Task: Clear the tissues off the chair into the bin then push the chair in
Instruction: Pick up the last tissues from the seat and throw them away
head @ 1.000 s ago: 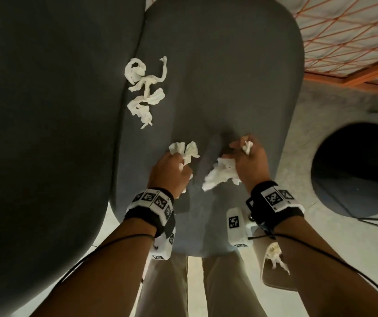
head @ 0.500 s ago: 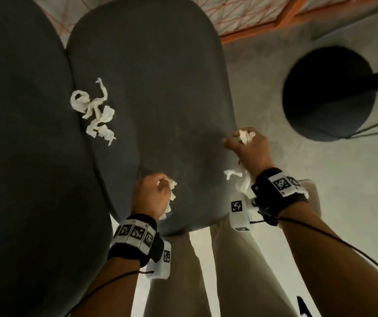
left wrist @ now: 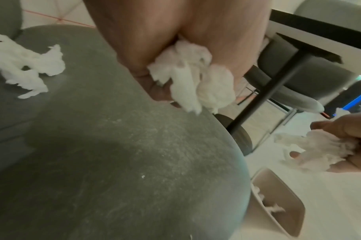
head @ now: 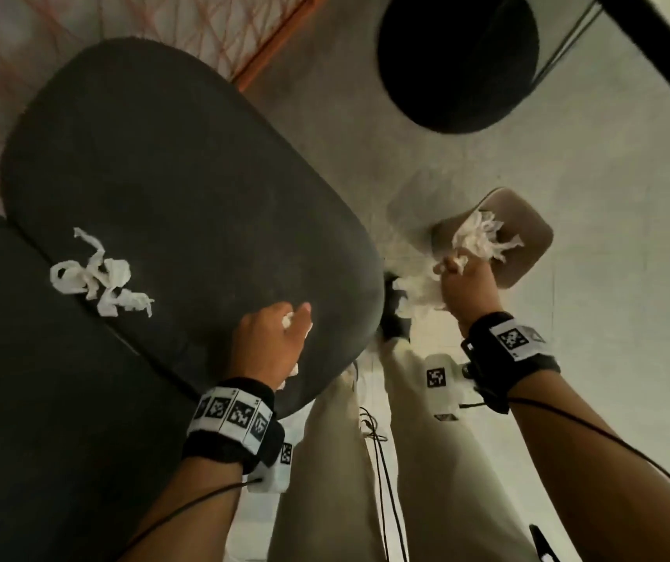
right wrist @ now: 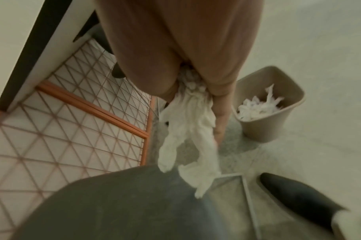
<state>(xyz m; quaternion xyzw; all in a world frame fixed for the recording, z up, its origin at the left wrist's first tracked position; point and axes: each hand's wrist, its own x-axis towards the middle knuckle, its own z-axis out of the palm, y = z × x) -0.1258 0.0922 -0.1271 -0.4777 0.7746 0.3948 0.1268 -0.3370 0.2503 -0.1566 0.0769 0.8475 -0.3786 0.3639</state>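
Beside the chair's right edge, over the floor, the right hand (head: 465, 292) grips a loose bundle of tissue (right wrist: 188, 129), its fingers (right wrist: 220, 120) curled round the top while long tails hang free below; the hand sits near the bin (head: 528, 253) but not plainly above its opening, so a release from here would probably drop part of the bundle on the floor, and the trailing ends could catch on the rim. At the chair's (head: 187, 188) near edge, the left hand (head: 272, 342) is closed on a smaller crumpled wad (left wrist: 192, 76), with shreds poking out between the fingers (left wrist: 153, 87); these could shed onto the seat if the hold loosens in transit. Toward the seat's left edge, close to the seam with the backrest, a twisted cluster of tissues (head: 100, 279) lies untouched and may be overlooked before the chair is pushed in. The tissues are white, thin, torn and rope-like, evidently light and easily scattered. The bin, beige and rounded, already holds a heap of white tissue.
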